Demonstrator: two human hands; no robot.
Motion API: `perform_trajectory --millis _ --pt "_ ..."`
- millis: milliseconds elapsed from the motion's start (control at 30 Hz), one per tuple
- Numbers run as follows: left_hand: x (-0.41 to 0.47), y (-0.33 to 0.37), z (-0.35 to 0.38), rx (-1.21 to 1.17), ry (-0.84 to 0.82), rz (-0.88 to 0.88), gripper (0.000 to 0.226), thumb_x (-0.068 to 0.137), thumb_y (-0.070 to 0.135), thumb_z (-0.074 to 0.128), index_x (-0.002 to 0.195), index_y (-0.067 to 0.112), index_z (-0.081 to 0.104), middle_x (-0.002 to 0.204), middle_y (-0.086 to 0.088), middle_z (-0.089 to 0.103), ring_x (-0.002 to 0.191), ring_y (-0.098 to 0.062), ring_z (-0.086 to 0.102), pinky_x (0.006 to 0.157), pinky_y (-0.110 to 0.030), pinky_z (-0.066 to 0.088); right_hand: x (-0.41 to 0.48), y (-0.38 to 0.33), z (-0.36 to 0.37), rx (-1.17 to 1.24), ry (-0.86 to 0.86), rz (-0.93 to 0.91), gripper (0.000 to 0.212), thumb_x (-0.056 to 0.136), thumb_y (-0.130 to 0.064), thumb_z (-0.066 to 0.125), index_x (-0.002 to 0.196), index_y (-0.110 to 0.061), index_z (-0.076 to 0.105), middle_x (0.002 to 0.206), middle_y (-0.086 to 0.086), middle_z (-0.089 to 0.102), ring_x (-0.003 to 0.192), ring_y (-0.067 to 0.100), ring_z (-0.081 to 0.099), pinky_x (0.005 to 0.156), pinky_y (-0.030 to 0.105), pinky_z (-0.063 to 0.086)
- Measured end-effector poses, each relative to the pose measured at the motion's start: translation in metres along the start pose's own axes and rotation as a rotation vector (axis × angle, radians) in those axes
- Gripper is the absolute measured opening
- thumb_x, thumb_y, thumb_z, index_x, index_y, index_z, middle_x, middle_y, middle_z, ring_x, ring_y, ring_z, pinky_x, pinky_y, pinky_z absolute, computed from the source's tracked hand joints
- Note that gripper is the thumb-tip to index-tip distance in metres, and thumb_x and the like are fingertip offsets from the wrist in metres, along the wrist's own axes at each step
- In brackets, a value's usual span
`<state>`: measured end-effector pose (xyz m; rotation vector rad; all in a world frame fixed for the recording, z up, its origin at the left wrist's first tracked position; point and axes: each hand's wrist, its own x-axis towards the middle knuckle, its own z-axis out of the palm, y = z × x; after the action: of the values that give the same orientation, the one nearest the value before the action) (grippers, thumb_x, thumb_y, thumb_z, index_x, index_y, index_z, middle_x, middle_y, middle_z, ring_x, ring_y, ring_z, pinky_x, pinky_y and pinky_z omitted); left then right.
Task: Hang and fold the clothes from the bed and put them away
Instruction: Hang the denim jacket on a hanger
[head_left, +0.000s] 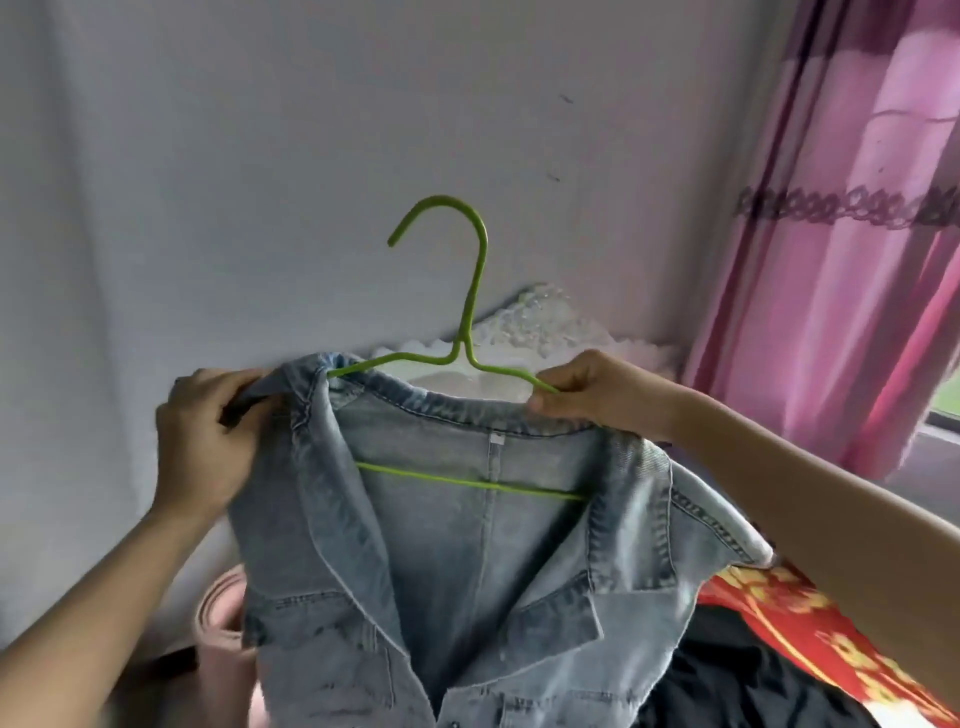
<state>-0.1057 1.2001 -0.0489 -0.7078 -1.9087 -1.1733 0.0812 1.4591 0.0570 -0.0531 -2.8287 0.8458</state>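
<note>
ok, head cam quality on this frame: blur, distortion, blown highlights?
Head view: soft all over, with smeared detail on the denim jacket and in the lower left corner; the pink curtain leans at the right edge, likely wide-angle bend; flat daylight, no hard shadows; the white lacy item behind the green hanger is nearly washed out; left hand and right hand are readable.

Pink curtain (841, 260) (lace-banded) hangs beside pale wall (208, 156).
</note>
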Motion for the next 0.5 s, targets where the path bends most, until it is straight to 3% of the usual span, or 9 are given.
perform_trajectory --millis 100,167,233,367,433,500 --pt "-0.012 -0.028 -0.060 0.124 0.078 -0.084 0.015 0.074 -0.001 0.070 0.089 0.002 0.073 0.086 -0.021 0.067 0.087 -0.042 0.057 0.081 -0.048 0.043 0.023 -0.037 0.035 0.035 -0.061 -0.151 0.040 0.089 -0.026 0.059 0.062 0.001 0.049 0.057 0.003 0.026 0.055 0.015 0.023 0.054 0.027 0.017" --pt "-0.022 -0.042 -0.096 0.150 0.120 -0.136 0.019 0.073 0.008 0.065 0.089 0.002 0.072 0.087 -0.019 0.066 0.089 -0.042 0.056 0.083 -0.050 0.044 0.037 -0.060 0.059 0.066 -0.102 -0.209 0.042 0.090 -0.024 0.058 0.064 0.007 0.048 0.059 0.006 0.027 0.056 0.016 0.024 0.054 0.026 0.019" --pt "-0.031 -0.060 -0.135 0.245 0.154 -0.168 0.021 0.074 0.012 0.065 0.092 0.002 0.072 0.090 -0.018 0.066 0.091 -0.040 0.055 0.084 -0.043 0.039 0.052 -0.089 0.085 0.081 -0.124 -0.253 0.045 0.090 -0.023 0.058 0.070 0.016 0.049 0.059 0.007 0.029 0.055 0.012 0.027 0.051 0.020 0.020" --pt "-0.045 -0.099 -0.208 0.423 0.180 -0.287 0.030 0.079 0.006 0.071 0.109 0.004 0.067 0.107 -0.019 0.062 0.105 -0.041 0.050 0.090 -0.043 0.036 0.081 -0.142 0.140 0.165 -0.147 -0.275 0.047 0.088 -0.026 0.062 0.069 0.016 0.054 0.052 0.003 0.036 0.049 0.008 0.030 0.049 0.019 0.024" --pt "-0.053 -0.114 -0.251 0.454 0.192 -0.339 0.035 0.082 0.007 0.069 0.116 0.004 0.063 0.113 -0.018 0.061 0.109 -0.040 0.049 0.092 -0.042 0.034 0.095 -0.169 0.171 0.197 -0.166 -0.246 0.047 0.087 -0.030 0.063 0.064 0.011 0.058 0.049 0.002 0.042 0.047 0.009 0.034 0.051 0.022 0.028" --pt "-0.062 -0.133 -0.305 0.513 0.212 -0.358 0.036 0.083 0.007 0.068 0.118 0.003 0.062 0.114 -0.019 0.061 0.109 -0.040 0.049 0.092 -0.042 0.034 0.107 -0.205 0.208 0.236 -0.170 -0.230 0.048 0.086 -0.028 0.066 0.047 -0.003 0.052 0.040 -0.003 0.042 0.039 0.006 0.034 0.044 0.016 0.027"
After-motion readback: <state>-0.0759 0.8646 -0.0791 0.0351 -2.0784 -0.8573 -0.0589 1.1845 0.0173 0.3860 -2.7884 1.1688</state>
